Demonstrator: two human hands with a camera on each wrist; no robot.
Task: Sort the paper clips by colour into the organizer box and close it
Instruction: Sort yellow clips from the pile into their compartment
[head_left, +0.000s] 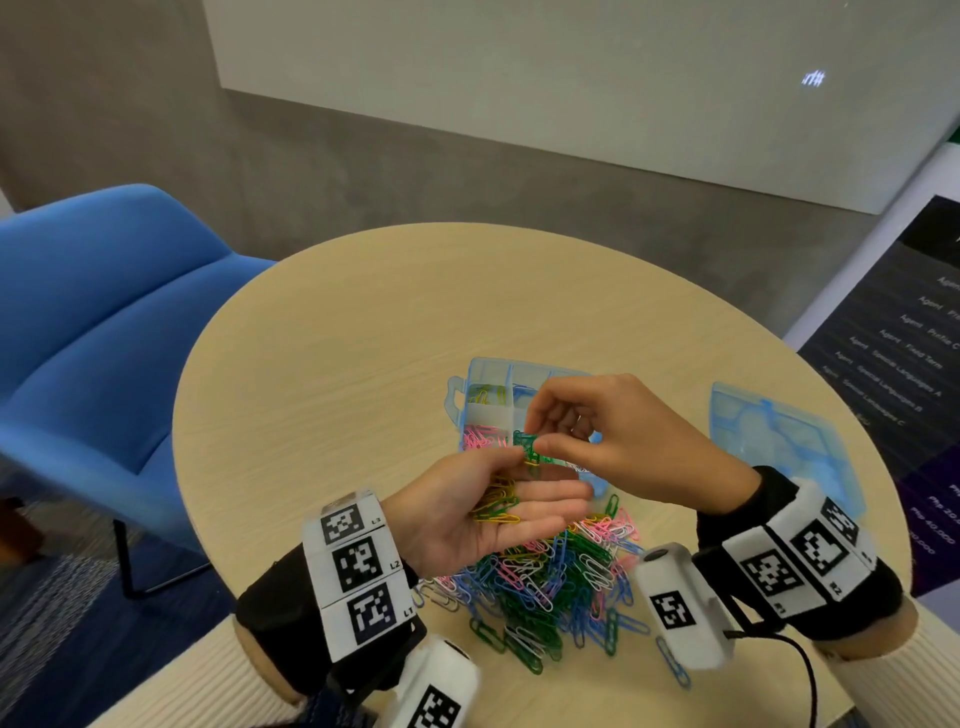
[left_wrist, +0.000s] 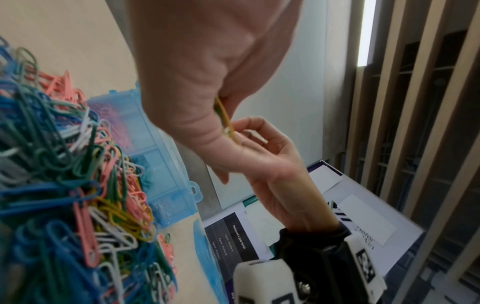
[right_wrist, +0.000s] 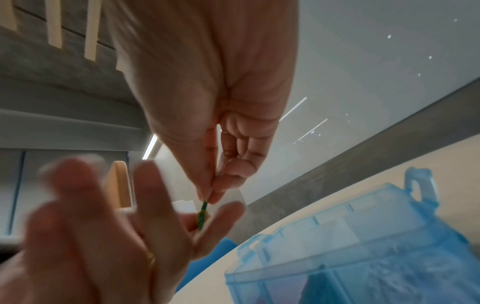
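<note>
Mixed-colour paper clips (head_left: 545, 577) heaped beside open blue organizer box (head_left: 485, 374), partly sorted

We see a matt, pale wood-grain tabletop (head_left: 363, 322), a translucent blue plastic organizer box (head_left: 488, 371) behind the grip, and glossy coated paper clips (head_left: 545, 577) below it.

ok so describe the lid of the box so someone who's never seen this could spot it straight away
Start at the round wooden table and find the open blue box behind the hands, with clips in its compartments. The lid lies apart from it, near the table's right edge, beyond the right hand. It is the flat, see-through blue piece with no clips in it.
</note>
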